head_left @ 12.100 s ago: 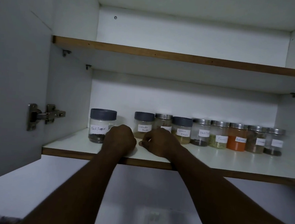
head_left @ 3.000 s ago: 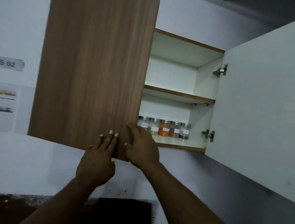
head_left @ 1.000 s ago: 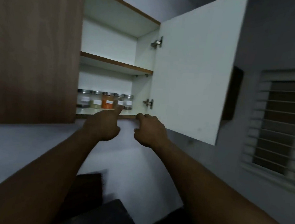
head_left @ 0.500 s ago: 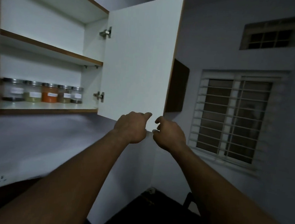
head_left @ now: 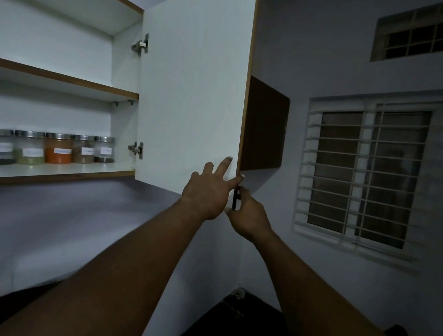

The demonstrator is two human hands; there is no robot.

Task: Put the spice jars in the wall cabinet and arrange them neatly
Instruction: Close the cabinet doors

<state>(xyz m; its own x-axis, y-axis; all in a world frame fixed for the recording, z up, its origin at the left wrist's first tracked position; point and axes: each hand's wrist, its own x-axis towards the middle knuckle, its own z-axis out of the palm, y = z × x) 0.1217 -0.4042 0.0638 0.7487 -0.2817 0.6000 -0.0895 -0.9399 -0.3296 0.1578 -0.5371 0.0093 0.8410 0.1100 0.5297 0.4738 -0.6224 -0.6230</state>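
Spice jars (head_left: 57,149) stand in a close row, labels outward, on the lower shelf (head_left: 95,170) of the wall cabinet (head_left: 125,67), well apart from my hands. They look clear, rigid and smooth-sided with metal lids. I judge them light but breakable and a little slippery, best taken round the body just under the lid. My left hand (head_left: 208,190) lies spread and flat on the white inside of the right door (head_left: 191,99), near its lower free corner. My right hand (head_left: 248,215) pinches that corner's edge. The door looks a stiff panel, likely easy to swing.
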